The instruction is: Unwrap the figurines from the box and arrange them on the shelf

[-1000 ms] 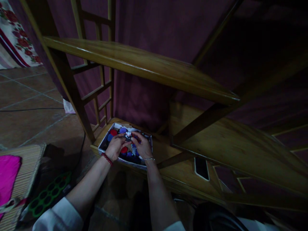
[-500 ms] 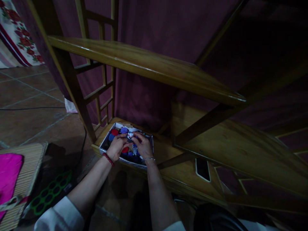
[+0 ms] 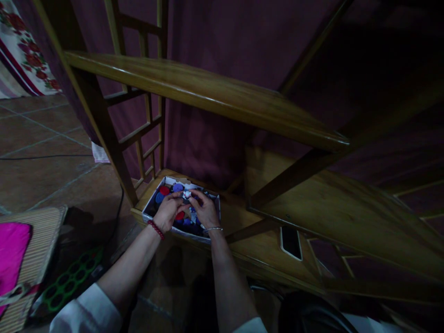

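Above a shallow white box (image 3: 147, 213), my two hands meet around a small white figure with dark and red marks (image 3: 187, 194); its exact kind is too small to make out. My left hand (image 3: 169, 211), with a red bead bracelet at the wrist, grips it from the left with closed fingers. From the right, my right hand (image 3: 205, 210), wearing a thin silver bangle, pinches it too. Inside the box lie a red round piece (image 3: 164, 190), a purple one (image 3: 178, 187), a blue one (image 3: 160, 198) and several other small items, partly hidden under my hands.
The box stands on a low wooden shelf (image 3: 239, 222), below a higher wooden board (image 3: 194, 88). A phone (image 3: 291, 243) lies farther right. On the left are a lattice side frame (image 3: 138, 134), a green tray with round holes (image 3: 72, 277), pink cloth (image 3: 14, 252) and scissors (image 3: 15, 295).
The view has shifted very slightly. Both hands stay on the small white figure over the box, with hardly any movement of the fingers.
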A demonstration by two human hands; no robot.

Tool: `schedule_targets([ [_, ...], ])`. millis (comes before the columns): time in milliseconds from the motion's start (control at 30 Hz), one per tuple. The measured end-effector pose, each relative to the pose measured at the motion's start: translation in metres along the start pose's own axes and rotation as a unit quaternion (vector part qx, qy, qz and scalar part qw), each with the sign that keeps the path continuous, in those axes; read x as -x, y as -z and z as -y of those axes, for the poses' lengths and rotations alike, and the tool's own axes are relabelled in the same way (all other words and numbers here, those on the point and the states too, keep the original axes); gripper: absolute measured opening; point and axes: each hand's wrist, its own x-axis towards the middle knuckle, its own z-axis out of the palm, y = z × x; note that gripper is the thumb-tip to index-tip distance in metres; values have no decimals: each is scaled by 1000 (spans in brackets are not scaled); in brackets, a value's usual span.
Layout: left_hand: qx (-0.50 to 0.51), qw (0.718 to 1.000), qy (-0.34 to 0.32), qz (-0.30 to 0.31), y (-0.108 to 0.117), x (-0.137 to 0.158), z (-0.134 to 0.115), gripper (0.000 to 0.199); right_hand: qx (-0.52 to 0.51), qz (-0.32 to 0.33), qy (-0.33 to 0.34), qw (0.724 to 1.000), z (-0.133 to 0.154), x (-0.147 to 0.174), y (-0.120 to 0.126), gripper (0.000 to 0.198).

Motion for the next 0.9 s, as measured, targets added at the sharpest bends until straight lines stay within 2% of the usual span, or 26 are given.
schedule_targets([
  [133,-5,1000,-4,3,1,-1,0,32,-13,9,-1,1000,1,0,0,30],
  [533,-10,1000,-2,0,1,-1,0,29,2,7,1,1000,-2,-1,-2,24],
  [900,-1,1000,6,-15,5,-7,3,19,7,15,-5,1000,-1,-2,-3,24],
])
